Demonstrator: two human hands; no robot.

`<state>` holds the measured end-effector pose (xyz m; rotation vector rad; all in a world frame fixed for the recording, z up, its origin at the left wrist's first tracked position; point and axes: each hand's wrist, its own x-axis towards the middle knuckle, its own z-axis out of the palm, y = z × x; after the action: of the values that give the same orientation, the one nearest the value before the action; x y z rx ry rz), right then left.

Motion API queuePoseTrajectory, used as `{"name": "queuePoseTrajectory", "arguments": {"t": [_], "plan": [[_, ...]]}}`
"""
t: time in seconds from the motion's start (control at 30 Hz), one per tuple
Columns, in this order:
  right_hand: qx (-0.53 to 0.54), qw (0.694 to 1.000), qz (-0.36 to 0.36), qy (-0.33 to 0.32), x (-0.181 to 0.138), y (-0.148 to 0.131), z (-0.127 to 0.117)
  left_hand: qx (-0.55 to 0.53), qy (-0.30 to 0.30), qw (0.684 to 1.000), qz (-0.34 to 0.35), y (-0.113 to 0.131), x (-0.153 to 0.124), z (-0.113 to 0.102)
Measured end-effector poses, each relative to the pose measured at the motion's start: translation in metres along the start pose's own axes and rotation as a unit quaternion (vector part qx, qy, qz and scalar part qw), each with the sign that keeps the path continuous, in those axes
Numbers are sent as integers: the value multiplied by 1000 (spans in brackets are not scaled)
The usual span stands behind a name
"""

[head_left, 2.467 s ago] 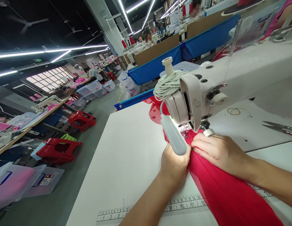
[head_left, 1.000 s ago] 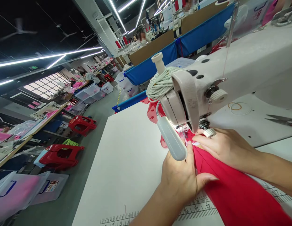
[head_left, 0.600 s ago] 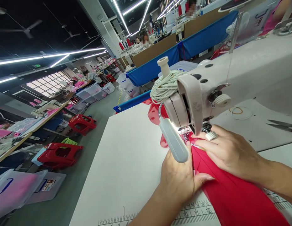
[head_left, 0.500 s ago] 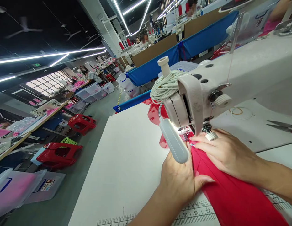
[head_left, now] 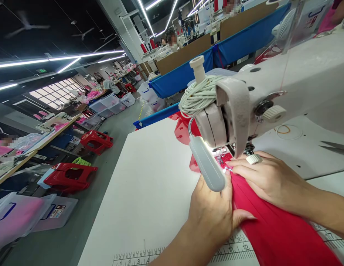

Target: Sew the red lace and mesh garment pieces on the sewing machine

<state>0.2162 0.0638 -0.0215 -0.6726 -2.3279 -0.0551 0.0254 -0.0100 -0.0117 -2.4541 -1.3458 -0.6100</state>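
Note:
A red fabric [head_left: 274,232] lies on the white table [head_left: 149,184] and runs under the head of a white sewing machine [head_left: 271,92]. My left hand [head_left: 213,214] rests on the fabric's left edge, thumb spread out to the right; its fingertips are hidden behind the machine's small lamp [head_left: 207,168]. My right hand [head_left: 266,179] lies flat on the fabric, fingers stretched toward the presser foot [head_left: 224,162]. More red fabric [head_left: 183,131] shows behind the machine head.
Scissors [head_left: 335,147] and a rubber band [head_left: 284,129] lie on the machine bed at the right. A printed ruler [head_left: 160,255] runs along the table's near edge. Red stools [head_left: 70,175] and plastic bins [head_left: 22,214] stand on the floor at the left. Other people work at far tables.
My left thumb has spread out over the fabric since 2.5 s ago. Both hands stay by the presser foot; the camera view has shifted slightly.

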Motion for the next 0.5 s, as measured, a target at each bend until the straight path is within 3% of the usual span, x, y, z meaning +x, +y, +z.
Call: {"name": "queuePoseTrajectory", "arguments": {"t": [0.5], "plan": [[14, 999, 17, -38, 1, 6, 2, 33, 11, 999, 7, 0, 1, 3]]}}
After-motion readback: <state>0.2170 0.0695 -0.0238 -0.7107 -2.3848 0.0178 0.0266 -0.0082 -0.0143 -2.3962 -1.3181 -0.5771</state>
